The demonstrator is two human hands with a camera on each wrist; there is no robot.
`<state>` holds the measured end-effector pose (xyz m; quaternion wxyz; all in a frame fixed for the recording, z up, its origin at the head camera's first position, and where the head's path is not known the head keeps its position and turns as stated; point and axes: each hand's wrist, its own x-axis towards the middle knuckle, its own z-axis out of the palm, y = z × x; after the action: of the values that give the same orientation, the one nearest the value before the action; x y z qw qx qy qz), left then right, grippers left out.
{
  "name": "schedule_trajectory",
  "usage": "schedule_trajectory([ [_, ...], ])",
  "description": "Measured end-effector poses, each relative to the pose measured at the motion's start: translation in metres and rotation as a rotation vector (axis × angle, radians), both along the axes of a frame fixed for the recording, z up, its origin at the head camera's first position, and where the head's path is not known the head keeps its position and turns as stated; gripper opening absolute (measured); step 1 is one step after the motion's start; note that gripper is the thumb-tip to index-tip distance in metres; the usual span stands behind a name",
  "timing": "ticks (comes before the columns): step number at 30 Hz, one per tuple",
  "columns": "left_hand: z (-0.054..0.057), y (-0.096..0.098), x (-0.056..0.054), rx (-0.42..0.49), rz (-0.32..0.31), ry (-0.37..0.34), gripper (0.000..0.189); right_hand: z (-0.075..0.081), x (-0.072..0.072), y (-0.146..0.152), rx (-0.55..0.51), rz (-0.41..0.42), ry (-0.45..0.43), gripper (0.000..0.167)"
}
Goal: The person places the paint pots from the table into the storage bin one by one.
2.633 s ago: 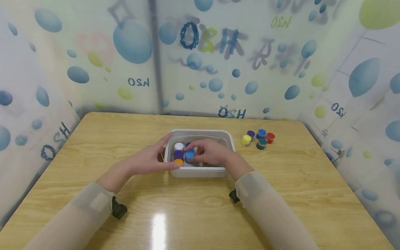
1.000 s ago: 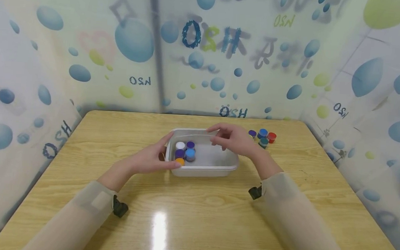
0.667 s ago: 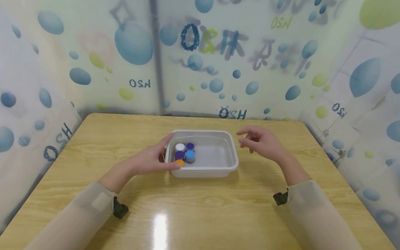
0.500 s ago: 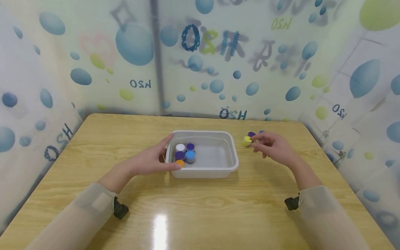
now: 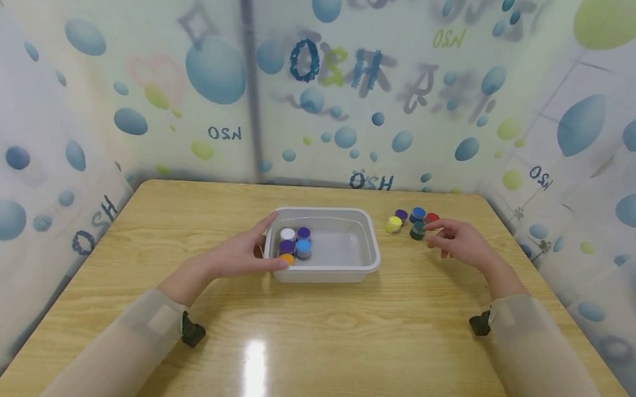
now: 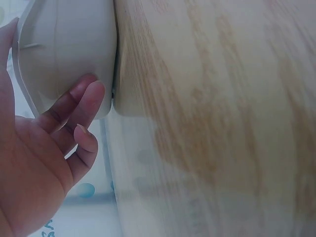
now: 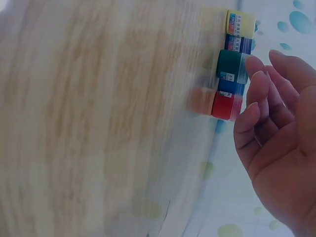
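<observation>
In the head view, my left hand (image 5: 232,256) grips the left end of a white plastic tub (image 5: 327,272), its thumb over the near rim. The left wrist view shows fingertips (image 6: 91,91) against the tub's outer wall. Inside stand small jars: white (image 5: 288,235), two purple (image 5: 303,233), light blue (image 5: 303,248) and orange (image 5: 287,259). My right hand (image 5: 460,242) hovers with loosely bent fingers beside a dark green paint jar (image 5: 417,231) and holds nothing. Around that jar stand yellow (image 5: 394,225), purple (image 5: 401,216), blue (image 5: 418,214) and red (image 5: 432,219) paint jars.
The wooden table (image 5: 309,344) reaches back to a patterned wall (image 5: 310,143), with more wall at both sides. A dark wrist device (image 5: 192,330) hangs under the left sleeve and another (image 5: 480,323) under the right sleeve.
My right hand has left the light blue jar in the tub and moved right, past the yellow jar, to the dark green one. The left hand has stayed on the tub.
</observation>
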<state>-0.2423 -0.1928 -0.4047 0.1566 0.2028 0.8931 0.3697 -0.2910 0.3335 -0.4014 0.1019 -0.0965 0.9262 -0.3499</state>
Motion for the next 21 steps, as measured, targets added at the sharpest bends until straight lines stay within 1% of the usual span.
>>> schedule_trajectory([
  [5,0.000,0.000,0.001,0.009,-0.001,-0.006,0.124,-0.001,-0.007,-0.003,0.028,0.002,-0.006,0.051],
  [9,0.001,0.000,0.001,0.005,-0.001,-0.008,0.125,-0.004,-0.012,-0.005,0.020,0.007,-0.006,0.057],
  [12,0.001,0.001,0.001,0.004,0.000,-0.007,0.126,-0.006,-0.014,-0.006,0.010,-0.002,-0.022,0.060],
  [15,0.001,0.001,0.000,0.010,-0.002,-0.006,0.126,-0.008,-0.017,-0.007,0.026,-0.021,-0.037,0.060],
  [21,0.001,0.000,0.001,0.019,-0.006,-0.004,0.125,-0.013,-0.025,-0.008,0.040,-0.019,-0.037,0.060],
])
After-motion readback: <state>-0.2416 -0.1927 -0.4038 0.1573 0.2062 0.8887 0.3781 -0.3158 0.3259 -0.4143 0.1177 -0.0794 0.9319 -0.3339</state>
